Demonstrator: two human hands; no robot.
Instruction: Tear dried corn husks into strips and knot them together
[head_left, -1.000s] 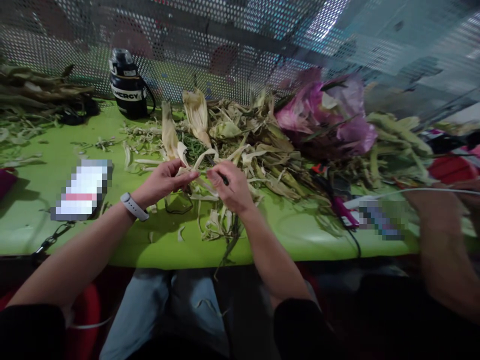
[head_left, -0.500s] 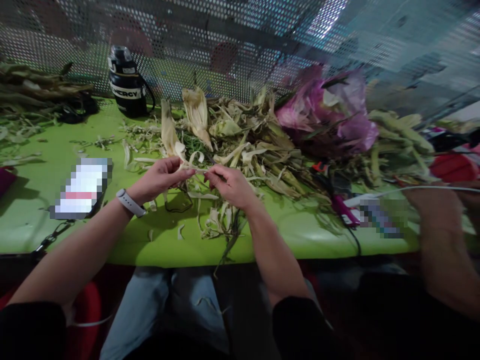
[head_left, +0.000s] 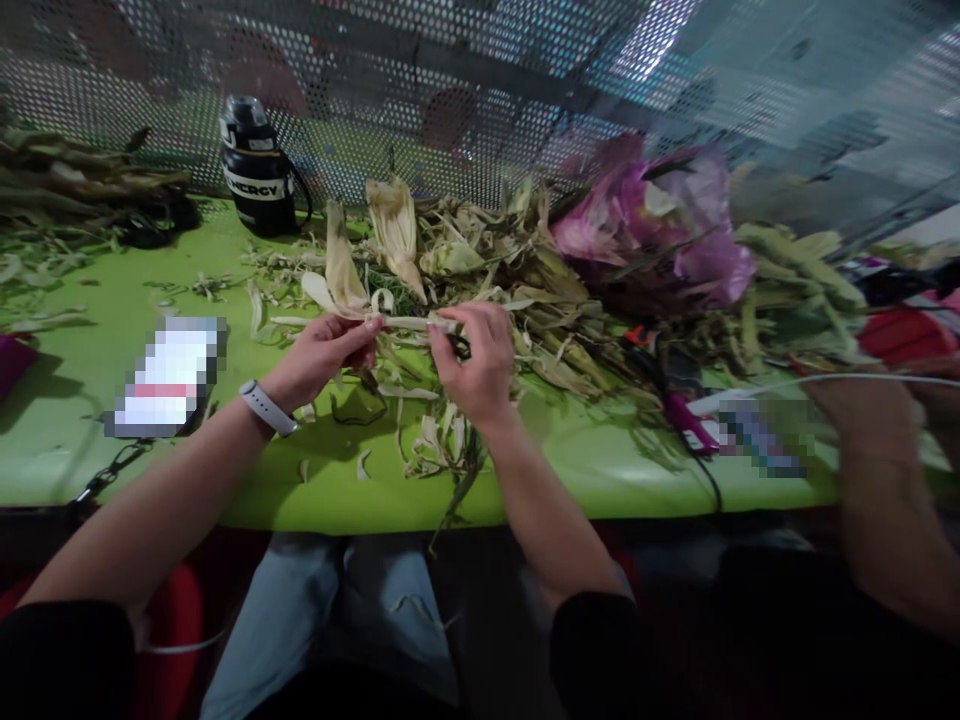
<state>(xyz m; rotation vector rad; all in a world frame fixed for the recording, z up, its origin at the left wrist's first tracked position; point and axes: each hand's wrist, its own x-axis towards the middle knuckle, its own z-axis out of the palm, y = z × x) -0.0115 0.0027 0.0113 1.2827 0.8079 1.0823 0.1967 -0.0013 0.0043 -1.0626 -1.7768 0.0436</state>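
Note:
Between my two hands a pale strip of corn husk (head_left: pixel 409 323) is stretched out above the table. My left hand (head_left: pixel 330 352), with a light watch band at its wrist, is closed in a pinch on the strip's left end. Closed on the other end is my right hand (head_left: pixel 480 362), its fingers bent over the strip. Something small and dark shows by the right fingers, too unclear to name. Behind the hands lie a husk piece (head_left: pixel 339 258), a cupped corn husk (head_left: pixel 393 222) and a heap of dry husks (head_left: pixel 555 350).
A black bottle (head_left: pixel 259 180) stands at the back left of the green table (head_left: pixel 247 500). A phone (head_left: pixel 169 375) lies at the left. Behind the heap is a pink plastic bag (head_left: pixel 660 230). Another person's arm (head_left: pixel 874 430) rests at the right, near a cable and a second phone (head_left: pixel 765 437).
My right hand has moved up and to the right, away from the left, and more of the husk strip shows between them. My left hand has barely shifted.

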